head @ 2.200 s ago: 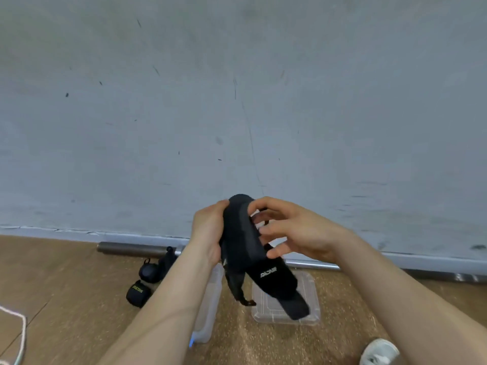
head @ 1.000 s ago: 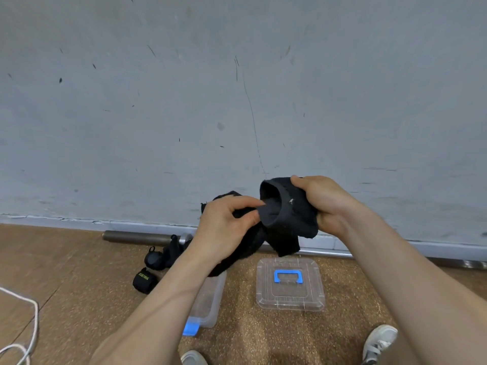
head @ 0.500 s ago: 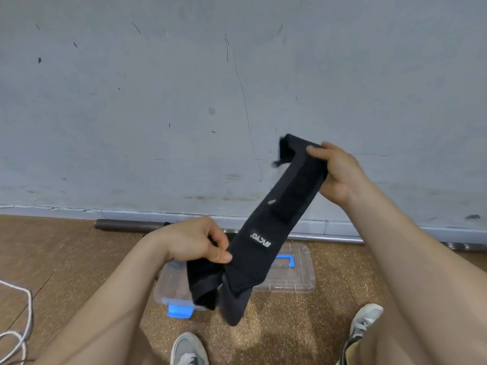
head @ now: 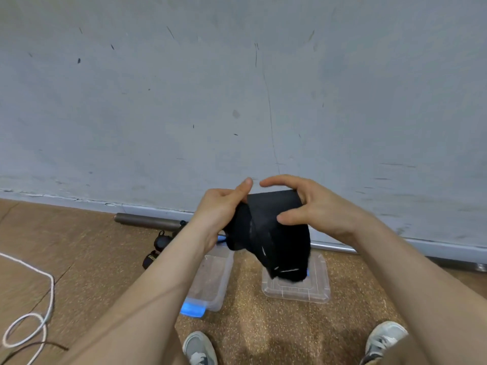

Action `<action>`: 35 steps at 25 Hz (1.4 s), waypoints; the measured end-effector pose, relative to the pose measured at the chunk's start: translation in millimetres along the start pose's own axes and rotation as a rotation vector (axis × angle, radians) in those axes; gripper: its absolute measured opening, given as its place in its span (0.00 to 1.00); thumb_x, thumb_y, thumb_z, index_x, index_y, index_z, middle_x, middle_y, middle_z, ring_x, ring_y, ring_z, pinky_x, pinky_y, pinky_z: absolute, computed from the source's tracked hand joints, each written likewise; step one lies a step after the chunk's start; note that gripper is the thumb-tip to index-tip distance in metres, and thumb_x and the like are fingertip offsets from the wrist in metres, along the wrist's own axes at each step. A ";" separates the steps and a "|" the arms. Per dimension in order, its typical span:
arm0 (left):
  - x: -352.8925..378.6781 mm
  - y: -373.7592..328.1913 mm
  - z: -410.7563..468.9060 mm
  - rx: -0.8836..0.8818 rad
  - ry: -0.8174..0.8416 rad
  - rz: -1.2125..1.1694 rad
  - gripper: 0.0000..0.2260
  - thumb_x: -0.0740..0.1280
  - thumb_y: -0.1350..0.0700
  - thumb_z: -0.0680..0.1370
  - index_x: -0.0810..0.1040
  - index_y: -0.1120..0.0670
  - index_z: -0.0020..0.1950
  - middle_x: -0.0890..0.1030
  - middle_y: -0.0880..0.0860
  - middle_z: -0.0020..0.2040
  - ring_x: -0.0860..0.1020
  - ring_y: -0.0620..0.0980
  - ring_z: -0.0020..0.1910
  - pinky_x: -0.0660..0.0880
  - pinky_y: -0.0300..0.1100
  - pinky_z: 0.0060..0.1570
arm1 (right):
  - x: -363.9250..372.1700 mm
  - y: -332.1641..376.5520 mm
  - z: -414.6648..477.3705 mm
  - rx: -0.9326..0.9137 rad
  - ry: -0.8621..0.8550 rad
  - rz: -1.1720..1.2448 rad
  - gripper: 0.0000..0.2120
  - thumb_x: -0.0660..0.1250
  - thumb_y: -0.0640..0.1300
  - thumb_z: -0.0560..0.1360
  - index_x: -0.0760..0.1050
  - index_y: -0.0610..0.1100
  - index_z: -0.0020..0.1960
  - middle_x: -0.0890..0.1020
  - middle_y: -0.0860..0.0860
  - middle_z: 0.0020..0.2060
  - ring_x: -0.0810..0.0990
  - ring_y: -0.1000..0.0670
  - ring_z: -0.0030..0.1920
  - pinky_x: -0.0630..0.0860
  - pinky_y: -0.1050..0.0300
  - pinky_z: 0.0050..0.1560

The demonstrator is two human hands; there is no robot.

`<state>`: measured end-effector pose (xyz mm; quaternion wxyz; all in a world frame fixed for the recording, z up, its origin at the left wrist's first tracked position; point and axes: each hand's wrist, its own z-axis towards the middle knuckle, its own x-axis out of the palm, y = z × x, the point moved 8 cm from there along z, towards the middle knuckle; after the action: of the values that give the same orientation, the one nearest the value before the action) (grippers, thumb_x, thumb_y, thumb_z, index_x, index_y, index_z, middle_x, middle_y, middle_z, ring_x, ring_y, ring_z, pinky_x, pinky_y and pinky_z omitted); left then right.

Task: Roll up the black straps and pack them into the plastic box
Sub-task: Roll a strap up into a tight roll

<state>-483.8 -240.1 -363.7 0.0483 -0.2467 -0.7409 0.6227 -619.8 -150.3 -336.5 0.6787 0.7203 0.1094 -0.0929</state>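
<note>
A wide black strap (head: 271, 230) hangs bunched in the air between my hands, its loose end dangling over the box lid. My left hand (head: 220, 209) pinches its left edge, thumb raised. My right hand (head: 308, 204) holds the top right part between thumb and curled fingers. Below my left forearm the clear plastic box (head: 214, 277) with a blue latch stands on the floor, partly hidden. Its clear lid (head: 297, 288) lies to the right. Two rolled black straps (head: 155, 251) lie on the floor left of the box.
A grey wall fills the upper view, with a metal bar (head: 147, 222) along its base. A white cord (head: 31, 309) loops on the brown floor at the left. My two shoes (head: 200, 349) show at the bottom edge.
The strap was stretched out long between my low left hand and raised right hand; now both hands have come together at the middle and the strap is gathered between them.
</note>
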 end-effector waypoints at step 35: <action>-25.8 18.5 13.8 -0.141 -0.285 -0.772 0.07 0.67 0.58 0.79 0.80 0.58 0.42 0.83 0.56 0.43 0.82 0.55 0.44 0.80 0.52 0.52 | 13.3 -31.0 1.0 0.167 0.132 0.418 0.26 0.75 0.46 0.71 0.72 0.55 0.67 0.85 0.48 0.47 0.83 0.49 0.45 0.77 0.55 0.48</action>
<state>-460.8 -261.6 -378.1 0.1582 0.1351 -0.8191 0.5345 -615.8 -149.2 -370.1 0.6126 0.7854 -0.0061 0.0884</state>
